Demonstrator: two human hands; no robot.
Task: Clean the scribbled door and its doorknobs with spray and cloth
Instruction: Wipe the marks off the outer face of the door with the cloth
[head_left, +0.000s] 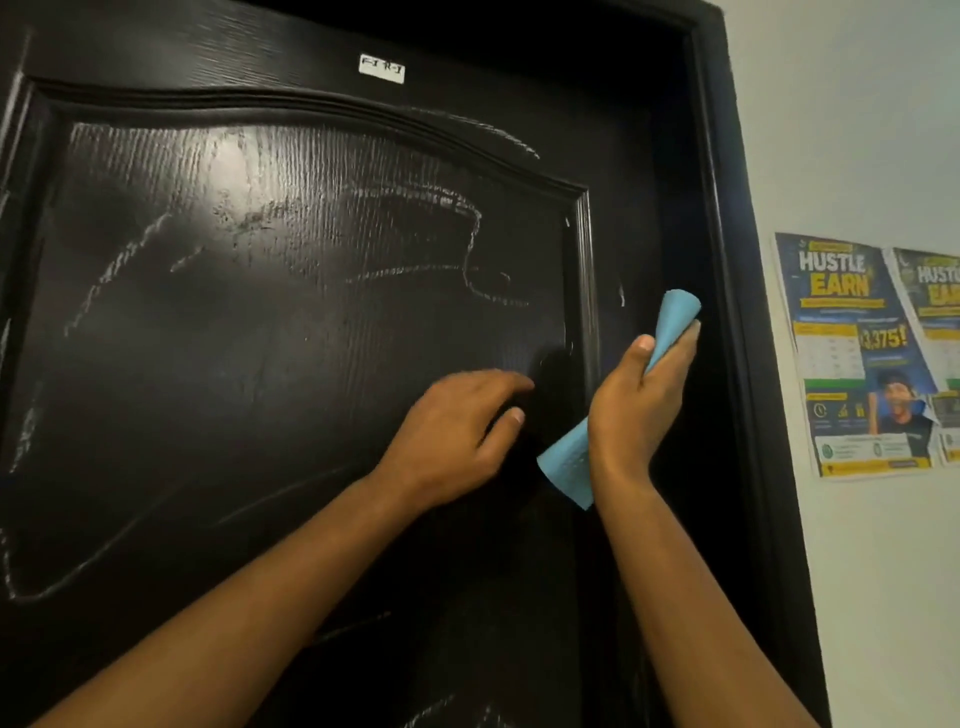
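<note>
A black wood-grain door (270, 322) fills most of the view, with white chalk-like scribbles (467, 260) across its raised panel and lower part. My right hand (639, 400) grips a rolled light-blue cloth (569, 462) near the door's right edge; the cloth sticks out above and below the fist. My left hand (457, 431) hovers at the panel's lower right, fingers relaxed and holding nothing. No doorknob or spray bottle is in view.
A small white label (382, 68) sits at the top of the door. The black door frame (737, 312) runs down the right side. Two posters (857, 358) hang on the pale wall beyond it.
</note>
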